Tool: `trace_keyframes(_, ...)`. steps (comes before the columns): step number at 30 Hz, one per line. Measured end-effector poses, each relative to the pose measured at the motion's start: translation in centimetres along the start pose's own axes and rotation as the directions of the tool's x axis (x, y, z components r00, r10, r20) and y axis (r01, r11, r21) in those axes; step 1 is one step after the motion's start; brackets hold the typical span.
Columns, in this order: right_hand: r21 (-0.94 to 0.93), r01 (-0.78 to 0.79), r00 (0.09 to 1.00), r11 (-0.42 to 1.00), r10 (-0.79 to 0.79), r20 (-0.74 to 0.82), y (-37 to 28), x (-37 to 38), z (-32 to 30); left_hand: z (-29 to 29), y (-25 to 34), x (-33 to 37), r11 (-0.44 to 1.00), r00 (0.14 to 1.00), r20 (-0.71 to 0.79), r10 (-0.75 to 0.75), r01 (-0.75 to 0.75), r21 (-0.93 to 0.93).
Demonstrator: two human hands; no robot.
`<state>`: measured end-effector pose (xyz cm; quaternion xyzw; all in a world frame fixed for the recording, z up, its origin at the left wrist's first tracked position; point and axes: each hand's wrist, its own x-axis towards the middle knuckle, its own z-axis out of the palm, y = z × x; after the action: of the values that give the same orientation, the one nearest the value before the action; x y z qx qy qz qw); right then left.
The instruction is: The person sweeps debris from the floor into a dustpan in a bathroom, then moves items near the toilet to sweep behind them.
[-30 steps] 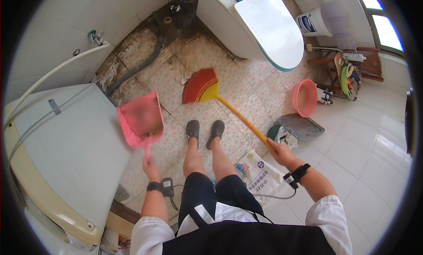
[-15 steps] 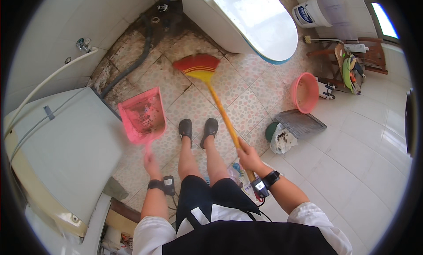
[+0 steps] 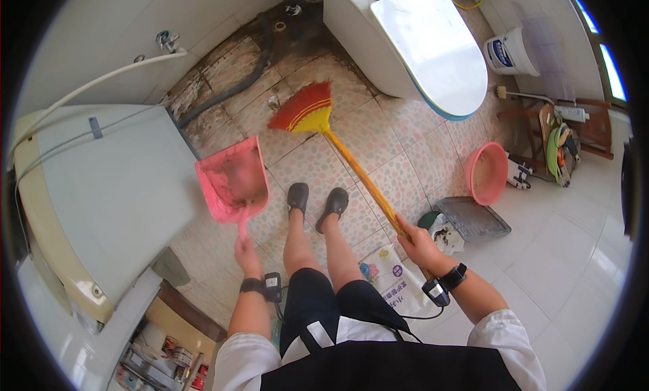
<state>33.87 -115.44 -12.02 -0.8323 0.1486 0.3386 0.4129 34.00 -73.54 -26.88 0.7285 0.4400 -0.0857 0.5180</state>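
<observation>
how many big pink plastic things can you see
2: a dustpan, its handle gripped in the left hand, and a basin over to the right, beside the dark grey tray. Others could be hidden behind the toilet.

Your broom (image 3: 305, 109) flares red, striped with thin yellow arcs over a yellow base (image 3: 316, 123), on an orange-yellow handle (image 3: 363, 179); your dustpan (image 3: 223, 181) is pink with dark specks. Your shorts (image 3: 309, 313) and apron (image 3: 378, 367) are black, your sleeves (image 3: 503, 340) white, your shoes (image 3: 297, 198) dark grey. Pink and grey pebble spots pattern the pale floor tiles (image 3: 389, 144). The toilet lid (image 3: 433, 53) is white above a blue edge (image 3: 445, 114), the basin (image 3: 472, 173) pink, the washer (image 3: 122, 168) pale grey and cream.
</observation>
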Motion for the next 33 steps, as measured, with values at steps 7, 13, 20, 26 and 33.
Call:
trace_keyframes(7,-0.306,0.092,0.993,0.948,-0.067,0.093,1.8,6.5,-2.6,-1.6,-3.1,-1.6,0.997,0.998,-0.023,-0.063,0.065,0.048)
trace_keyframes(13,-0.249,0.131,0.985,0.959,-0.154,-0.074,5.4,6.7,-4.7,-2.0,-3.6,-1.5,0.994,0.999,-0.043,0.013,-0.008,0.111)
trace_keyframes(20,0.502,-0.325,0.942,0.801,0.319,0.101,0.8,3.0,-4.8,-0.1,-3.2,0.9,0.978,0.998,0.028,0.053,-0.057,0.199)
trace_keyframes(26,0.198,-0.149,0.986,0.969,0.161,-0.046,2.0,5.9,-0.9,2.3,-3.0,3.0,0.978,0.995,0.09,0.045,-0.062,0.198)
trace_keyframes(33,0.113,-0.163,0.987,0.98,0.163,0.01,-1.5,1.2,-1.0,2.8,-2.2,7.0,0.864,0.982,0.185,0.031,-0.12,0.489)
